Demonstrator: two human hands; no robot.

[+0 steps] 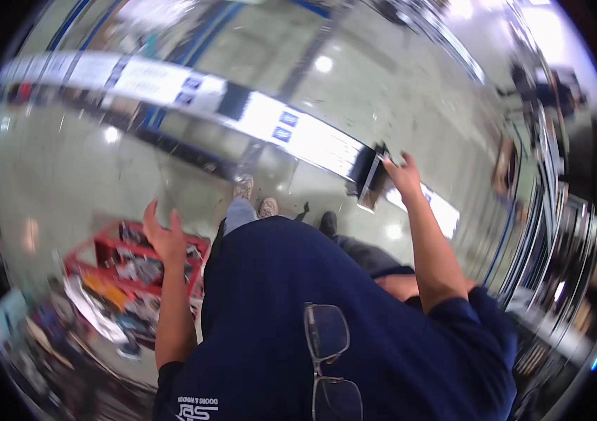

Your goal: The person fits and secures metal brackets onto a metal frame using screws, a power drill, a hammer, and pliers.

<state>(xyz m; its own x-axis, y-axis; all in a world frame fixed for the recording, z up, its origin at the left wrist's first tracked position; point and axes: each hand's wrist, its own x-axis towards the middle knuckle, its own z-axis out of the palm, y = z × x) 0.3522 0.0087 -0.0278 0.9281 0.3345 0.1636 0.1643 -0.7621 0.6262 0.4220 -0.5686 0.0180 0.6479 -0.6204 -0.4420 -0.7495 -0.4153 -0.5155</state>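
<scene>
1. Step in hand, as I judge it: carrying or positioning a flat dark panel with the right hand, arm stretched forward and up over the floor.
2. Right hand grip: fingers closed on the panel's right edge, holding it. The panel looks tilted, near edge-on to the camera; its far end is blurred, so what kind of panel it is cannot be told.
3. Panel location: in the air, right of centre, in front of the long white strip that crosses the floor. It seems apart from the floor; contact with the strip cannot be told.
4. Left hand: open, fingers spread wide, holds nothing. It hovers above a red cart of mixed small items at lower left, not touching it as far as I can see.
5. The person's shoes show below the dark blue shirt; glasses hang at the chest.
6. Next move likely calls for the free left hand to come across and steady the panel, since a one-edge hold on a tilted flat piece looks easy to lose.
7. Heavy motion blur throughout; fine details are unreliable.
</scene>
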